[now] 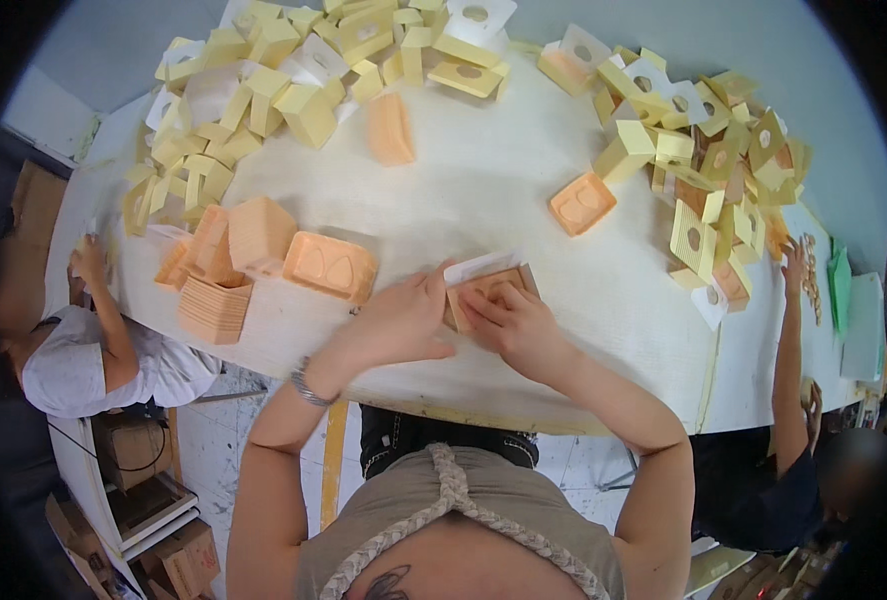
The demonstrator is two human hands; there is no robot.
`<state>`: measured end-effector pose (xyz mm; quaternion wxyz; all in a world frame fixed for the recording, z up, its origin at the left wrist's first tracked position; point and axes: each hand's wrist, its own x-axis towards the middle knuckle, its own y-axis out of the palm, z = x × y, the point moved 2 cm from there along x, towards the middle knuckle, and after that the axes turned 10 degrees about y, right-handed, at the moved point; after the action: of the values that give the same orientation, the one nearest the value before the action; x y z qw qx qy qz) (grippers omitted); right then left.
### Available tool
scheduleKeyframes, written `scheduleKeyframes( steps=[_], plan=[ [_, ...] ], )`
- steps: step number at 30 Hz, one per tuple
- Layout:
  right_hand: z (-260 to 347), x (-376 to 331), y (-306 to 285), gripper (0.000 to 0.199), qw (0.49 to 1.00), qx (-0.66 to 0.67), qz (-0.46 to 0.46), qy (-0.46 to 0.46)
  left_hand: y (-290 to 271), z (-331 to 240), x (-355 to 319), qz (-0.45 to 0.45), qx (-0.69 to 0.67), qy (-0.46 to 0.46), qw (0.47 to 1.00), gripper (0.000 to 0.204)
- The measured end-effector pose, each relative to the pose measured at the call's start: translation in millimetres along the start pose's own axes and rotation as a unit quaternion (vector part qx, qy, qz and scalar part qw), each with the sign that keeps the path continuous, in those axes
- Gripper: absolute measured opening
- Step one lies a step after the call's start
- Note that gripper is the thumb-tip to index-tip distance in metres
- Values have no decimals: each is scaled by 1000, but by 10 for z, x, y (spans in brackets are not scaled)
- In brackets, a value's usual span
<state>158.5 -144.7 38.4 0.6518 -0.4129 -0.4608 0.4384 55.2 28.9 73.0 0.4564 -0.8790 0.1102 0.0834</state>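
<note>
On the white table just in front of me is a small box [526, 275] with a white flap raised at its far side and a brown inside. My left hand [404, 312] holds it at its left side, thumb stretched toward me. The bent fingers of my right hand [511, 325] press together down inside the box, and whatever they pinch is hidden. To the left of the box lies a peach-orange moulded tray [329, 267] with two shaped hollows. Beside that tray stand stacked ribbed orange trays [217, 311]. Another orange tray [582, 203] rests farther off to the right.
A large heap of pale yellow boxes [308, 115] spreads across the far left. A second heap [693, 235] sits at the right. One orange tray [391, 130] lies between them. Co-workers' arms reach in from the left [113, 330] and right [787, 350].
</note>
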Motion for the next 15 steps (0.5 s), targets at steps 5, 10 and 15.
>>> scheduleKeyframes(
  steps=[5,10,15],
  plan=[
    [-1010,252,-970,47,880,35,-335,336,-1091,134,729,-146,212,-16,966,38],
    [-1112,241,-598,24,912,-225,-119,321,-1269,905,2006,-312,553,68,769,21],
    [-1022,-161,-179,11,932,-158,-229,233,-1480,317,1705,-353,325,120,869,15]
  ],
)
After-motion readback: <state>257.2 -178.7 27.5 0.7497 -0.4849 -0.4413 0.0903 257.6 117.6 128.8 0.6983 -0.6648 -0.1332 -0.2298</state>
